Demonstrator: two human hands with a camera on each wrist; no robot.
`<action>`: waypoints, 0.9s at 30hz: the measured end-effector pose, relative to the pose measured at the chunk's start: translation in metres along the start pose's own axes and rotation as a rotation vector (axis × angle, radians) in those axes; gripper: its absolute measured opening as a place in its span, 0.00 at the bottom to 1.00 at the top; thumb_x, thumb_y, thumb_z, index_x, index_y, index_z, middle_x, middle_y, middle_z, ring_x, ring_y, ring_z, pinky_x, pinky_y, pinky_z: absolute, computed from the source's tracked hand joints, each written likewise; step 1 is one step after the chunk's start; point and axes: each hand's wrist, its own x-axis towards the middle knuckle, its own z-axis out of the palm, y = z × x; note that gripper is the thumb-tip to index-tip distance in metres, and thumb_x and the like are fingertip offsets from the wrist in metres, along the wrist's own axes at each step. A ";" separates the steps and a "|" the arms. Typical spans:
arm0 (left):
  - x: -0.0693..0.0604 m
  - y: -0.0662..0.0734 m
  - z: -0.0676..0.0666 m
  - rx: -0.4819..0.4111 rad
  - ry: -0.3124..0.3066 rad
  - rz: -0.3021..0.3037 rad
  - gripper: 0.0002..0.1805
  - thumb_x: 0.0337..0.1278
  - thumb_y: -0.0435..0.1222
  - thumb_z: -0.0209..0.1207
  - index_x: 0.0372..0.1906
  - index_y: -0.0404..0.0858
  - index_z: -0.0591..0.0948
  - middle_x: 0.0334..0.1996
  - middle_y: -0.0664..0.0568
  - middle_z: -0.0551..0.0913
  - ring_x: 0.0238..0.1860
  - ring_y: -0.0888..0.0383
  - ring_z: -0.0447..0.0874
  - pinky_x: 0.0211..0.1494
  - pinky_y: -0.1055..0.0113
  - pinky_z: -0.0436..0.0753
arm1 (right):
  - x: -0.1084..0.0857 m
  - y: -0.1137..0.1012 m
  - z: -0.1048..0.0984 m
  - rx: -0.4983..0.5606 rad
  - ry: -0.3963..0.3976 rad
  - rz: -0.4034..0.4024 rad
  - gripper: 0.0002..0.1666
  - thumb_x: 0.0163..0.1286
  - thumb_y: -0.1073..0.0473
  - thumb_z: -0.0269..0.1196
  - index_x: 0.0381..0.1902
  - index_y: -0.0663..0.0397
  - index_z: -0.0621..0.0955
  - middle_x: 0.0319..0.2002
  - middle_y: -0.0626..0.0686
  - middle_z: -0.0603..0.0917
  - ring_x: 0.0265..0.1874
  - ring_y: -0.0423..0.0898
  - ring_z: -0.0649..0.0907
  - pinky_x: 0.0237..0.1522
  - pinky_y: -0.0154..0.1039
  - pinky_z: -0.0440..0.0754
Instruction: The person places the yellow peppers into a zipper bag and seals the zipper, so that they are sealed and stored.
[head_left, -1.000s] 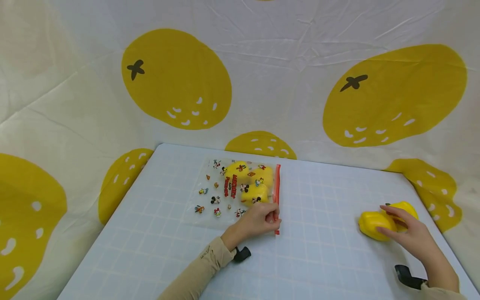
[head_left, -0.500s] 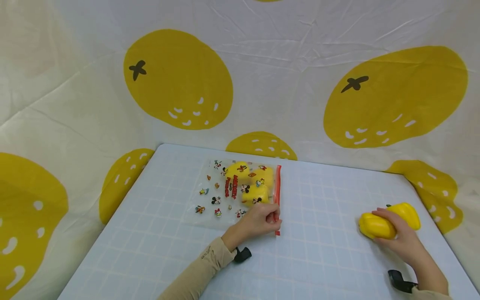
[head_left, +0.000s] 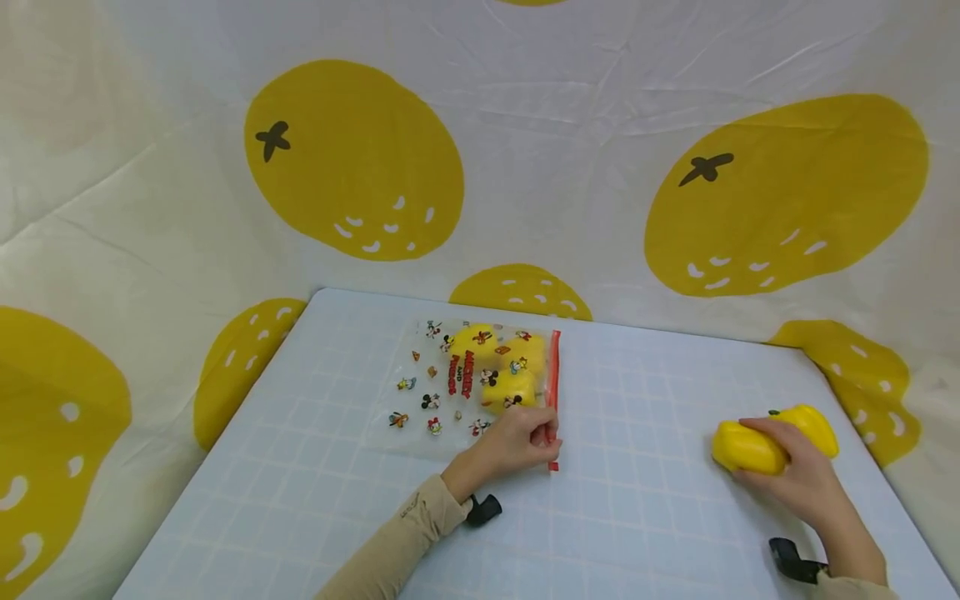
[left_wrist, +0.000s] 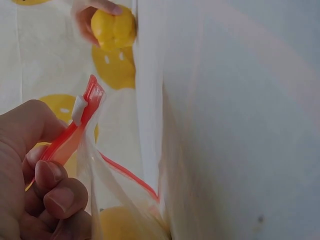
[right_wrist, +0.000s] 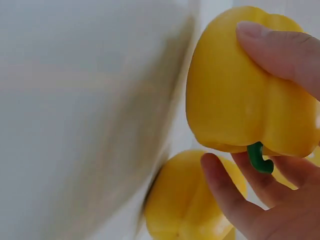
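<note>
In the head view my left hand point(head_left: 513, 437) pinches the red zip edge point(head_left: 554, 367) of a clear printed zip bag point(head_left: 420, 417). The left wrist view shows thumb and fingers on that red strip point(left_wrist: 70, 140), near a white slider point(left_wrist: 78, 110), with the bag mouth parted. Yellow bell peppers point(head_left: 510, 387) lie inside the bag. At the right, my right hand point(head_left: 798, 475) grips a yellow bell pepper point(head_left: 746, 447) between thumb and fingers; its green stem point(right_wrist: 258, 157) shows in the right wrist view. A second bell pepper point(head_left: 810, 425) lies just behind it.
The table point(head_left: 637, 517) has a pale blue checked cover. Behind it hangs a white cloth point(head_left: 555, 183) printed with large yellow fruit. A black wrist mount point(head_left: 483, 510) sits under the left wrist, another mount point(head_left: 795, 562) by the right.
My right hand has closed round the nearer bell pepper and shifted slightly left with it. The left hand stays on the bag's zip edge.
</note>
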 end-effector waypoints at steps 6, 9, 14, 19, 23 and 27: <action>0.000 0.000 0.002 0.001 -0.004 -0.002 0.10 0.53 0.28 0.65 0.29 0.41 0.74 0.21 0.58 0.71 0.24 0.69 0.66 0.28 0.82 0.67 | 0.014 -0.012 -0.003 0.011 0.065 -0.060 0.43 0.42 0.65 0.81 0.60 0.55 0.78 0.55 0.59 0.75 0.48 0.29 0.66 0.46 0.18 0.55; 0.000 0.000 0.002 0.005 -0.002 -0.002 0.10 0.53 0.28 0.66 0.28 0.41 0.74 0.21 0.58 0.71 0.24 0.69 0.66 0.28 0.81 0.66 | 0.024 -0.022 -0.003 0.034 0.081 -0.075 0.43 0.42 0.67 0.81 0.59 0.55 0.78 0.54 0.57 0.74 0.48 0.27 0.65 0.45 0.20 0.56; 0.000 0.001 0.001 -0.004 -0.004 -0.004 0.10 0.54 0.28 0.66 0.28 0.40 0.74 0.21 0.57 0.71 0.24 0.68 0.66 0.27 0.81 0.67 | 0.041 -0.040 0.000 0.094 0.104 -0.103 0.42 0.43 0.69 0.80 0.59 0.55 0.78 0.54 0.54 0.73 0.49 0.28 0.66 0.45 0.20 0.61; 0.000 0.002 0.000 -0.006 -0.001 0.000 0.10 0.54 0.28 0.66 0.28 0.40 0.74 0.21 0.57 0.72 0.24 0.68 0.66 0.28 0.81 0.67 | 0.058 -0.061 0.005 0.179 0.081 -0.118 0.41 0.47 0.71 0.78 0.61 0.53 0.77 0.56 0.52 0.71 0.50 0.34 0.68 0.46 0.21 0.65; 0.000 0.001 0.000 -0.005 0.001 -0.003 0.10 0.54 0.28 0.65 0.28 0.40 0.74 0.21 0.57 0.71 0.24 0.68 0.66 0.28 0.81 0.67 | 0.071 -0.078 0.012 0.227 0.067 -0.138 0.42 0.47 0.72 0.77 0.62 0.54 0.76 0.58 0.53 0.71 0.51 0.37 0.68 0.47 0.24 0.66; 0.000 0.002 -0.001 -0.003 0.003 -0.005 0.10 0.54 0.28 0.65 0.28 0.40 0.74 0.21 0.57 0.71 0.24 0.68 0.66 0.28 0.81 0.66 | 0.082 -0.093 0.025 0.263 0.048 -0.137 0.45 0.49 0.69 0.78 0.65 0.55 0.73 0.59 0.55 0.72 0.52 0.36 0.69 0.50 0.32 0.70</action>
